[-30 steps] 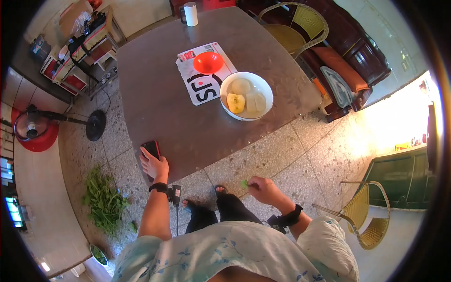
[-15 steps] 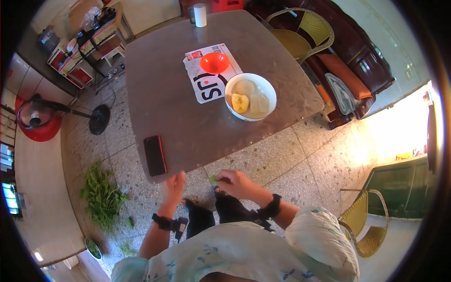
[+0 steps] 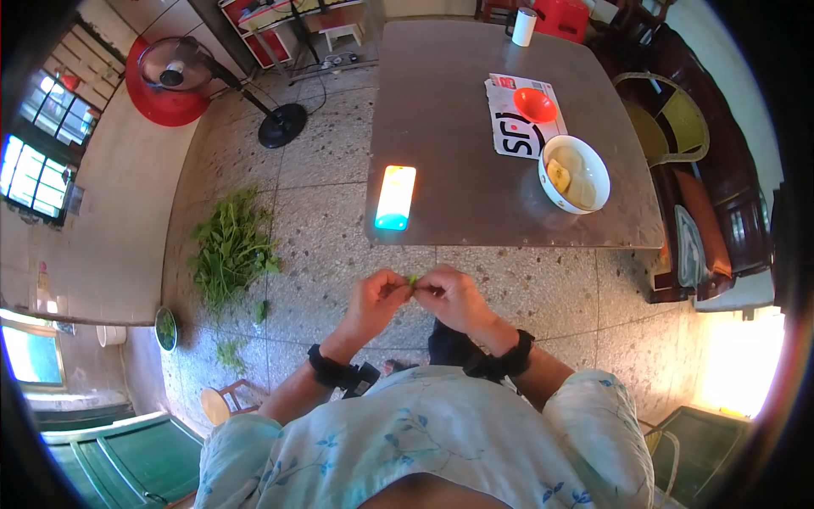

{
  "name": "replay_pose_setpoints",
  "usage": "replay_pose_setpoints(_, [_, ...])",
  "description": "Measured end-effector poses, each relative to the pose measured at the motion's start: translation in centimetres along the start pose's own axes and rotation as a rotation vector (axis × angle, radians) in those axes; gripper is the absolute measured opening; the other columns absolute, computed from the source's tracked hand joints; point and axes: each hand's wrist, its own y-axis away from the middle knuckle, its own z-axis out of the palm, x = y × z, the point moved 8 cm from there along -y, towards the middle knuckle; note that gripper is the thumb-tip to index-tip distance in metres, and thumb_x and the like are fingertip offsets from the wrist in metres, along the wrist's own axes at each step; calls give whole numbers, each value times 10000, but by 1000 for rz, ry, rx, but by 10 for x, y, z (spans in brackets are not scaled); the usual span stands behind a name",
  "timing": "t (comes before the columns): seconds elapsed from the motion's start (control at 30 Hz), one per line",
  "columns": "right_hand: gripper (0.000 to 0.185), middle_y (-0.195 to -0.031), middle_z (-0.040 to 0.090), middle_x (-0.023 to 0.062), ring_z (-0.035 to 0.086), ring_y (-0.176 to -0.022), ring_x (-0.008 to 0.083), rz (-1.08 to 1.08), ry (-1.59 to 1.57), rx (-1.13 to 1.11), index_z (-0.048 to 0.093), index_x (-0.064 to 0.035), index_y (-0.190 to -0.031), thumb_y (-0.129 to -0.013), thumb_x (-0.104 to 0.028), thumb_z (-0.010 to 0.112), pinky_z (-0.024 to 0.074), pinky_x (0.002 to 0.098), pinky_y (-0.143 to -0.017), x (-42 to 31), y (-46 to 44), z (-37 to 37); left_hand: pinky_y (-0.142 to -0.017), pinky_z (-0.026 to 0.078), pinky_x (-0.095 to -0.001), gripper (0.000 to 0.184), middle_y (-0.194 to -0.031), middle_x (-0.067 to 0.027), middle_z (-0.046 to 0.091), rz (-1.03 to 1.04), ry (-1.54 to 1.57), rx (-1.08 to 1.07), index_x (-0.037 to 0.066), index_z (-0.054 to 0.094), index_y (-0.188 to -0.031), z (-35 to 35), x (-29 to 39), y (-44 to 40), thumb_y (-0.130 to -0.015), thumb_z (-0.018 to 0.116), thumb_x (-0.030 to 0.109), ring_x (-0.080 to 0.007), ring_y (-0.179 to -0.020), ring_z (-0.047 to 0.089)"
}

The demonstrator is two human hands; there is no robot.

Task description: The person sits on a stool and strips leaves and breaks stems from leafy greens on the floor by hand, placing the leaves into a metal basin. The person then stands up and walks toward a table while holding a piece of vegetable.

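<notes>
A small piece of green leaf [image 3: 413,281] is pinched between the fingertips of my left hand [image 3: 378,299] and my right hand [image 3: 452,297], which meet below the table's front edge. Above my left hand, a phone with its screen lit [image 3: 396,198] lies on the table's near left corner. A white bowl [image 3: 551,197] with peeled pale pieces and one yellow piece in liquid stands on the table at the right. Behind it, a red bowl [image 3: 535,104] sits on a printed sheet [image 3: 502,136].
The brown table [image 3: 458,161] holds a white cup [image 3: 524,29] at its far edge. Leafy greens [image 3: 229,246] lie on the floor at the left, near a bowl of greens [image 3: 166,329] and a small stool [image 3: 217,405]. A fan [image 3: 281,125] stands farther back.
My left hand has left the phone and joined my right hand at the green piece. The phone's screen has lit up. The view has turned left.
</notes>
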Motion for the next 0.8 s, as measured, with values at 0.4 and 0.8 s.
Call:
replay_pose_setpoints(0.4, [125, -643, 578, 119, 577, -573, 244, -121, 242, -228, 607, -27, -740, -669, -130, 609, 463, 313, -548, -73, 11, 89, -587, 435, -203, 64, -709, -36, 568, 12, 76, 150, -11, 534, -842, -69, 9, 89, -816, 538, 47, -73, -630, 519])
replay_pose_setpoints(0.8, [107, -595, 577, 120, 561, -516, 165, -148, 212, -321, 592, -1, -713, -679, -102, 587, 444, 277, -511, -110, 15, 100, -603, 443, -201, 60, -713, -34, 576, 87, 47, 178, -13, 549, -814, -81, 35, 106, -811, 536, 45, -72, -646, 532])
